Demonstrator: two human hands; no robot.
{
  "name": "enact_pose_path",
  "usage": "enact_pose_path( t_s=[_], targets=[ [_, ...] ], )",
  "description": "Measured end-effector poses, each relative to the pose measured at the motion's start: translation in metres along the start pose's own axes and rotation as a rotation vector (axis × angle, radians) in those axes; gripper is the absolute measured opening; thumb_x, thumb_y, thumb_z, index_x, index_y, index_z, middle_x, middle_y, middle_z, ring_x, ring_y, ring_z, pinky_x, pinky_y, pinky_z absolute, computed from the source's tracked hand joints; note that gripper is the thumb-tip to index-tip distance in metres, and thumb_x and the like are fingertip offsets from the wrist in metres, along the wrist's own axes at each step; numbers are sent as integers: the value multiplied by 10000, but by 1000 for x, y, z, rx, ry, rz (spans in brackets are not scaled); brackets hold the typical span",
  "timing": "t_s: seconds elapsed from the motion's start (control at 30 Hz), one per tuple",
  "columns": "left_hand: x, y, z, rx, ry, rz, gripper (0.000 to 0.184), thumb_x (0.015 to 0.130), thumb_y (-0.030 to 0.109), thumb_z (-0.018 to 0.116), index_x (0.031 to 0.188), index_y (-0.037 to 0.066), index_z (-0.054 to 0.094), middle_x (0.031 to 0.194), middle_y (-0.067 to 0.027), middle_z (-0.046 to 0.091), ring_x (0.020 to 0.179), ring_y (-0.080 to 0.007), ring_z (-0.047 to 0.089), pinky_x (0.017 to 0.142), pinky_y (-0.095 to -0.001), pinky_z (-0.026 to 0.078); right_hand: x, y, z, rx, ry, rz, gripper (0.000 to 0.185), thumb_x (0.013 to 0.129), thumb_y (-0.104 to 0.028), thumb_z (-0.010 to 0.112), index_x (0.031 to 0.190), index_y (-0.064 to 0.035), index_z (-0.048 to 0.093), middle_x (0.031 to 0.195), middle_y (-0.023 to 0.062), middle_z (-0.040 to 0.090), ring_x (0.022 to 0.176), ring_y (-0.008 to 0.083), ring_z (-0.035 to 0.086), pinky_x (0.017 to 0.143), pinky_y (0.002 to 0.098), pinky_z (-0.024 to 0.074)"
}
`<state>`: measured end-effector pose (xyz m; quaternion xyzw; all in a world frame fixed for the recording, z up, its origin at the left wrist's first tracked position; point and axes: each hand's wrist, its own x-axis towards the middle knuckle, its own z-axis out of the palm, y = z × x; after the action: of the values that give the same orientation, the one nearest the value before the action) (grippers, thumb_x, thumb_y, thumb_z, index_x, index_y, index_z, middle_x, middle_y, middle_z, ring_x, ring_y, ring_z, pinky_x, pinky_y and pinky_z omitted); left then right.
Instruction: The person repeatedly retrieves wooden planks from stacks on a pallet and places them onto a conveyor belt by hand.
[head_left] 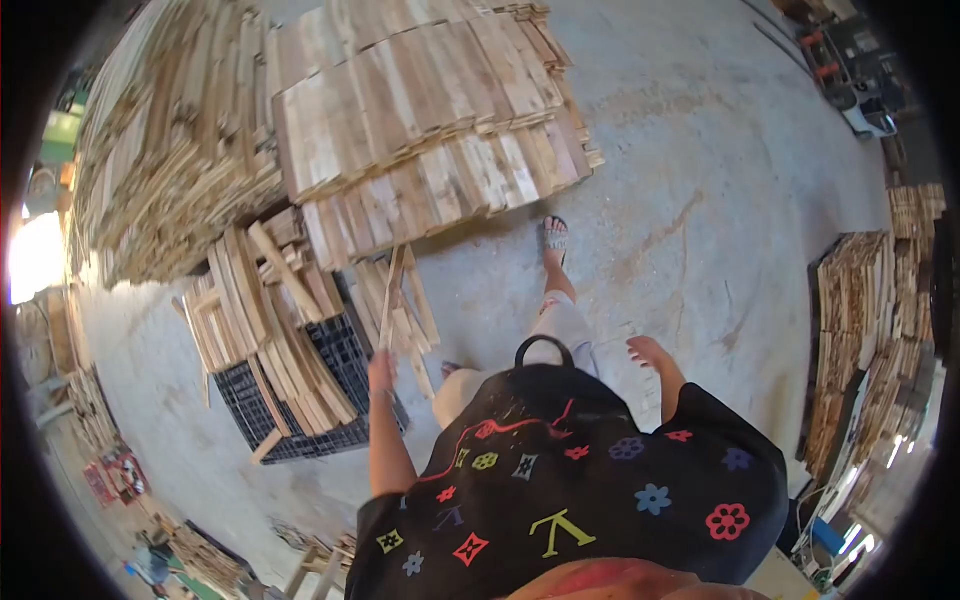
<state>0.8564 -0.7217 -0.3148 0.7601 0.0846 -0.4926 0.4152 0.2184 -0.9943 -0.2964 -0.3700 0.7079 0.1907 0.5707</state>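
My left hand is at the lower end of a long, thin wooden strip, with its fingers closed around it. The strip points away from me toward the near edge of a large stack of boards. Beneath it, several loose wooden pieces lie on the floor. My right hand hangs out to the side over bare concrete, its fingers apart and nothing in them.
A black plastic pallet carries wooden slats at my left. Behind it rises a tall pile of strips. More stacked wood lines the right side. One sandaled foot is forward on the concrete floor.
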Motion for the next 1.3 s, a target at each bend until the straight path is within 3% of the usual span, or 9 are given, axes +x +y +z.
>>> enact_pose_path(
  t_s=[0.17, 0.23, 0.3, 0.37, 0.43, 0.6, 0.9, 1.1, 1.3],
  targets=[
    [-52, -71, 150, 504, -70, -48, 535, 969, 515, 500, 1046, 9, 654, 800, -73, 645, 669, -216, 603, 586, -374, 474, 269, -60, -126, -616, 263, -374, 628, 874, -539, 623, 1167, 16, 618, 1113, 192, 682, 1060, 354, 638, 905, 474, 491],
    [-69, -68, 206, 585, -122, -141, 540, 967, 514, 504, 1059, 1, 648, 822, -88, 644, 696, -228, 604, 608, -378, 474, 264, -188, -149, -348, 385, -444, 604, 880, -552, 649, 1102, 9, 628, 1021, 191, 679, 967, 329, 644, 898, 424, 488],
    [-71, -56, 249, 644, -128, -217, 546, 966, 512, 509, 1072, -6, 642, 845, -104, 643, 723, -240, 604, 631, -382, 474, 316, -289, -156, 53, 345, -344, 750, 832, -630, 661, 1146, 49, 609, 1114, 238, 666, 1107, 369, 621, 974, 444, 467],
    [-90, -46, 268, 685, -106, -291, 552, 964, 511, 513, 1084, -13, 636, 868, -119, 642, 750, -251, 605, 653, -385, 474, 376, -351, -151, 24, 314, -565, 757, 833, -615, 681, 1202, 35, 566, 1186, 250, 632, 1132, 351, 614, 966, 436, 470],
    [-123, -26, 272, 715, -76, -373, 559, 963, 510, 518, 1097, -21, 630, 890, -134, 641, 777, -263, 606, 675, -389, 474, 412, -406, -139, 317, 187, -645, 683, 801, -527, 774, 1147, 19, 555, 1075, 129, 632, 1022, 204, 594, 894, 342, 477],
    [-159, 21, 285, 753, -9, -521, 578, 959, 506, 529, 1129, -39, 615, 947, -172, 638, 845, -292, 608, 732, -398, 474, 469, -473, -128, 320, -175, -559, 634, 780, -366, 848, 1166, 1, 505, 1003, 34, 573, 950, 127, 548, 860, 278, 463],
    [-175, 34, 297, 782, -29, -508, 620, 952, 500, 549, 1186, -72, 589, 1050, -240, 633, 967, -345, 612, 833, -415, 475, 410, -457, -194, 397, -373, -536, 980, 714, -404, 841, 1426, 88, 382, 1322, 197, 557, 1220, 228, 530, 1033, 357, 416],
    [-152, -4, 302, 741, -119, -338, 652, 948, 496, 563, 1224, -94, 571, 1118, -285, 630, 1048, -381, 614, 900, -426, 475, 301, -347, -253, 137, -303, -365, 842, 716, -408, 825, 1287, 127, 514, 1178, 211, 643, 1068, 258, 631, 889, 379, 510],
    [-120, -76, 297, 724, -290, -19, 688, 943, 492, 576, 1262, -116, 553, 1186, -331, 627, 1130, -416, 617, 968, -438, 475, 131, -256, -267, 89, -220, -247, 909, 713, -416, 830, 1336, 132, 459, 1229, 231, 604, 1104, 285, 606, 952, 381, 481]
  ],
)
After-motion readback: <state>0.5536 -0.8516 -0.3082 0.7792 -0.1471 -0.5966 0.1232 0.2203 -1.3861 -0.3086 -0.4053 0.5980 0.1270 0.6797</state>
